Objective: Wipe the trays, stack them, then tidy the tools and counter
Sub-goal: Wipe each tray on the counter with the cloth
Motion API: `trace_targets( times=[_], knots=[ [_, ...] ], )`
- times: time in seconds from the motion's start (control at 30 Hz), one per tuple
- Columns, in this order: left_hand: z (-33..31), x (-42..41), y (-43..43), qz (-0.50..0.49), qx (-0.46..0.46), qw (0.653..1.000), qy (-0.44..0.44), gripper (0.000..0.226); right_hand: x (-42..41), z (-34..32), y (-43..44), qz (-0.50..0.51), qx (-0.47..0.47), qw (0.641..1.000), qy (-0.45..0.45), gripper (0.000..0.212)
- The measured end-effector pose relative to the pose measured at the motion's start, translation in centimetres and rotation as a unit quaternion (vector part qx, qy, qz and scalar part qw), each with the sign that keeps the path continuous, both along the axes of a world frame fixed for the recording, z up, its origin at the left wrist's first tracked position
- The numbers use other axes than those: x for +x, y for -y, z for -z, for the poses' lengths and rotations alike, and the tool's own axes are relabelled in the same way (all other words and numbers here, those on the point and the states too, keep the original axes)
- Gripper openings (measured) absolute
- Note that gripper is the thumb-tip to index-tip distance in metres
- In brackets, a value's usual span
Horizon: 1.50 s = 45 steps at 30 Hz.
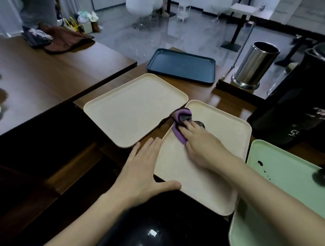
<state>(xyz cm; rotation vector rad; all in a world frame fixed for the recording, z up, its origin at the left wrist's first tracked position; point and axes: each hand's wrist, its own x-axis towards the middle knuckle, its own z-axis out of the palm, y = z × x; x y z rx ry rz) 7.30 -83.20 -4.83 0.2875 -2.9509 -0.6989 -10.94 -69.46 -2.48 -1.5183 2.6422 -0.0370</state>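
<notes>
The wooden counter (203, 91) carries four trays: a nearer cream tray (198, 185) just beside a farther cream tray (132, 110), a green tray (280, 166) at my right and a blue tray (181, 65) beyond. My left grip (142, 174) lies open, fingers flat beside the nearer cream tray, thumb on its rim. My right grip (203, 145) presses a purple cloth (178, 136) onto that tray's far left corner, fingers straight.
</notes>
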Motion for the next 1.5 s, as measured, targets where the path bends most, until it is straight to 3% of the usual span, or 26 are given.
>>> trace_targets(
  times=[0.1,0.2,0.33,0.4,0.5,0.57,0.63,0.7,0.83,1.03,1.13,1.37,1.5],
  knots=[
    [0.0,0.1,0.2,0.006,0.02,1.0,0.005,0.129,-4.7,-0.7,1.6,0.105,-0.004,0.994,0.022,0.055],
    [0.4,-0.2,0.5,0.009,0.019,1.0,-0.003,0.13,-4.5,-0.9,2.6,0.131,-0.019,0.99,0.04,0.053],
    [0.8,-0.5,0.6,0.019,0.015,0.999,-0.034,0.127,3.8,-1.2,0.1,-0.003,-0.051,0.995,0.082,0.056],
    [0.7,-0.6,0.7,0.024,0.022,0.997,-0.072,0.114,7.6,-1.9,-1.0,-0.063,-0.055,0.991,0.107,0.06],
    [0.2,-0.8,0.7,0.037,0.03,0.994,-0.096,0.099,10.0,-2.4,-2.2,-0.056,-0.042,0.987,0.147,0.073],
    [0.2,-0.8,0.8,0.04,0.022,0.997,-0.065,0.11,10.4,-2.4,-3.8,-0.04,-0.033,0.986,0.159,0.071],
    [0.3,-0.5,0.9,0.031,0.006,0.999,-0.011,0.13,10.7,-2.6,-5.8,-0.016,-0.014,0.988,0.151,0.068],
    [0.6,-0.4,0.9,0.029,-0.003,0.999,0.014,0.135,10.3,-3.0,-7.9,0.023,0.008,0.99,0.139,0.063],
    [0.8,-0.5,1.1,0.032,-0.018,0.999,0.004,0.135,9.8,-3.2,-7.3,0.059,0.004,0.991,0.123,0.064],
    [0.7,-0.9,1.6,0.036,0.038,0.998,-0.027,0.113,10.4,-2.8,-2.0,-0.036,-0.028,0.987,0.153,0.056],
    [0.5,-0.8,1.7,0.034,0.031,0.999,0.007,0.13,9.8,-2.4,-3.7,-0.052,-0.013,0.983,0.173,0.056],
    [-0.6,-0.3,1.1,0.024,0.001,0.999,0.046,0.141,10.7,-2.4,-9.4,0.017,0.031,0.991,0.126,0.062],
    [-1.7,-0.7,1.2,0.048,-0.007,0.998,0.049,0.123,11.6,-1.6,-8.8,0.049,0.02,0.992,0.114,0.063]
  ],
)
